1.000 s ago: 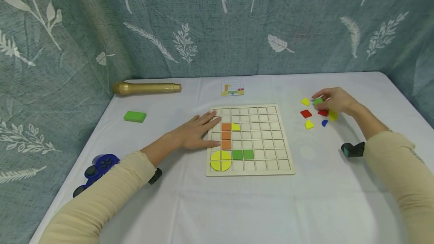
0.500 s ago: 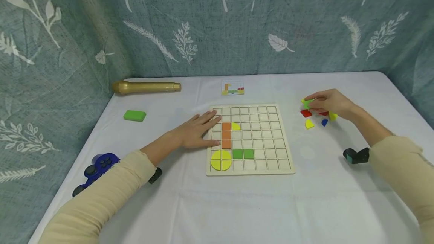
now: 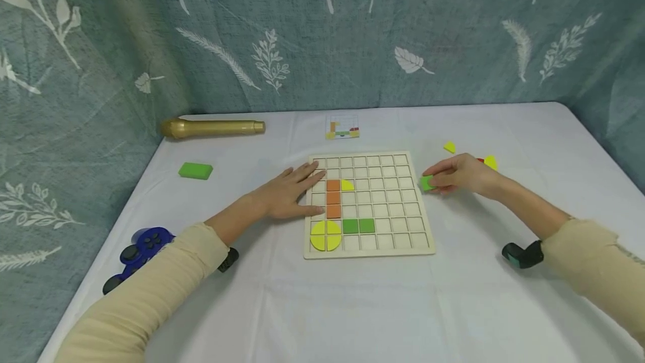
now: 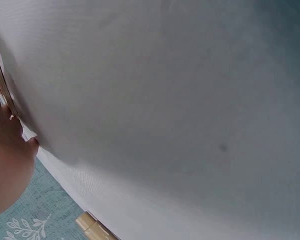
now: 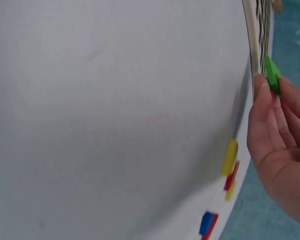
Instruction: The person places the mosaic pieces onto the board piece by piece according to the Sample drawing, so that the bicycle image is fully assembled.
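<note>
A wooden grid board lies mid-table. Set in its cells are orange square tiles, green square tiles, a yellow quarter-circle tile and several yellow quarters forming a circle. My left hand rests with spread fingers on the board's left edge; the left wrist view catches only part of that hand. Just off the board's right edge, my right hand pinches a green tile. In the right wrist view, thumb and fingers grip this green tile by its lower end.
Loose yellow, red and blue tiles lie right of the board, partly hidden by my right hand. A pattern card lies behind it. Leftward are a gold microphone, a green block and a blue game controller.
My right hand has picked the green tile from the loose pieces and carried it left and nearer, to the board's right edge. The left hand has stayed in place.
</note>
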Demonstrator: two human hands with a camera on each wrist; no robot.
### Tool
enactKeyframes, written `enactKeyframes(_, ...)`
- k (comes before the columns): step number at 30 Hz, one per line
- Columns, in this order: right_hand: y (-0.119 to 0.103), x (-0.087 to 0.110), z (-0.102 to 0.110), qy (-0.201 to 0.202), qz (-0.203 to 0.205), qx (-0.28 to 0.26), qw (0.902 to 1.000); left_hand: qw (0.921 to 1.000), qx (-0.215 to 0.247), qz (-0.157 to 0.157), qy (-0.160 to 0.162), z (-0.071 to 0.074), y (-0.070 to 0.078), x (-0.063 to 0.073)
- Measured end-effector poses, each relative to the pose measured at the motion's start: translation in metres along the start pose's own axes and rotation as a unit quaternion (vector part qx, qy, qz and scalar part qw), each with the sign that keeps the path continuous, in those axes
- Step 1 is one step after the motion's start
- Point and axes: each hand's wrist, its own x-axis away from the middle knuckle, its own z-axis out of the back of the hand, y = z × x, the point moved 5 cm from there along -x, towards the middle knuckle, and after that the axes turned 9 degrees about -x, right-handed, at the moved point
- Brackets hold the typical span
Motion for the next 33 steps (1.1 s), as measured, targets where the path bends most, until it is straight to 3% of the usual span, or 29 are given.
enactKeyframes(7, -0.002, 0.008, -0.028, -0.025, -0.002, -0.011, 0.9996, 1.0, 0.001, -0.002, -0.001, 0.001, 0.001, 0.001)
enactKeyframes(19, -0.009, 0.014, -0.07, -0.078, -0.003, -0.078, 0.9939, 1.0, 0.005, -0.006, 0.004, 0.0, -0.001, 0.001)
enactKeyframes(27, -0.011, 0.013, -0.089, -0.067, -0.01, -0.091, 0.9936, 1.0, 0.0, -0.004, 0.005, -0.001, -0.001, 0.001)
enactKeyframes(33, -0.013, 0.012, -0.096, -0.051, 0.0, -0.052, 0.9974, 1.0, 0.0, -0.001, 0.002, -0.001, -0.002, 0.0)
